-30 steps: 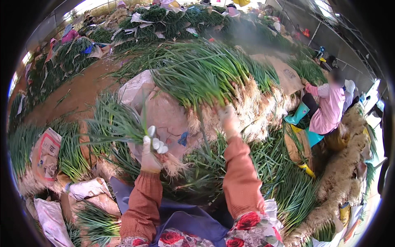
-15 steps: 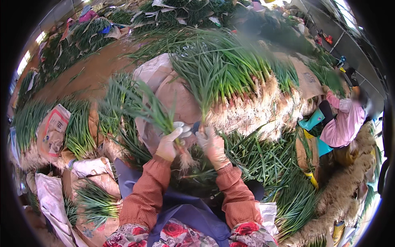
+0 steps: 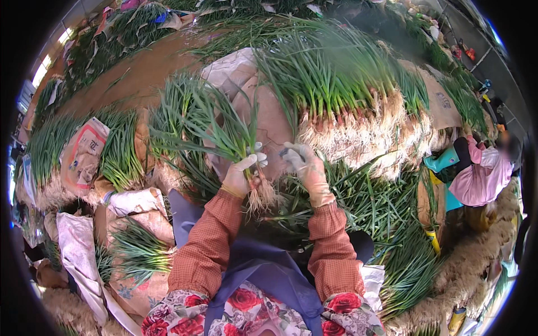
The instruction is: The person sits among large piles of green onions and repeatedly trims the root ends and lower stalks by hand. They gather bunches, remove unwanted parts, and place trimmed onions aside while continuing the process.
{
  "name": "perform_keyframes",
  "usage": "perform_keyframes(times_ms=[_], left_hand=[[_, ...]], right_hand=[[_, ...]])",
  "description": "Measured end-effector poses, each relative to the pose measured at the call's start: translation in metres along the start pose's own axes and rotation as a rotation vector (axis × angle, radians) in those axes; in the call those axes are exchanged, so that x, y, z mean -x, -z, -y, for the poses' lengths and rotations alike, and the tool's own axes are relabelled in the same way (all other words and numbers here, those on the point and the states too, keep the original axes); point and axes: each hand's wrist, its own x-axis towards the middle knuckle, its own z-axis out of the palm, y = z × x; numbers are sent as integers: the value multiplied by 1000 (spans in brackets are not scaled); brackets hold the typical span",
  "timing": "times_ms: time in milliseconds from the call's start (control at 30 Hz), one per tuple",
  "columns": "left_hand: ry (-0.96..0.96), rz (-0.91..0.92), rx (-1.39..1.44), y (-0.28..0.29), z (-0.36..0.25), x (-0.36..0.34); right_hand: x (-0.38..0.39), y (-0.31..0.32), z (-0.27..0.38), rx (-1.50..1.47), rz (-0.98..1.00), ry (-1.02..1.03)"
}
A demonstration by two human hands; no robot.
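Observation:
My left hand [image 3: 242, 172], in a pale glove, is closed round a small bunch of green onions [image 3: 238, 137]. The leaves fan up and to the left, and the whitish roots [image 3: 262, 193] hang below my fingers. To its right, my gloved right hand [image 3: 304, 165] is held apart from the bunch with its fingers curled together. Something small and dark shows at its fingertips, too unclear to name. Just beyond my hands lies a large brown sack [image 3: 274, 115]. A thick row of green onions [image 3: 342, 84] rests past it, roots toward me.
Loose green leaves [image 3: 364, 207] are heaped right of my hands. More bundles [image 3: 115, 151] and sacks [image 3: 84, 154] lie at the left, with a smaller bunch [image 3: 140, 249] on sacking nearer me. A person in pink [image 3: 479, 173] sits at the right beside piled roots [image 3: 476, 263].
My right hand has moved right, away from an upright onion stalk it was at. The bunch in my left hand has shifted right and stands more upright. The whole view has shifted a little.

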Motion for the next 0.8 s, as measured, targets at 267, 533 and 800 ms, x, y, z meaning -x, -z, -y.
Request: perform_keyframes(times_ms=[267,533,800], left_hand=[[-108,-159,-44,-13,16,9],[-124,-5,53,1,16,9],[-115,-41,-1,-29,15,9]], right_hand=[[34,-61,0,394,127,131],[48,-28,-45,-583,-195,-397],[24,-56,-6,-331,112,-126]])
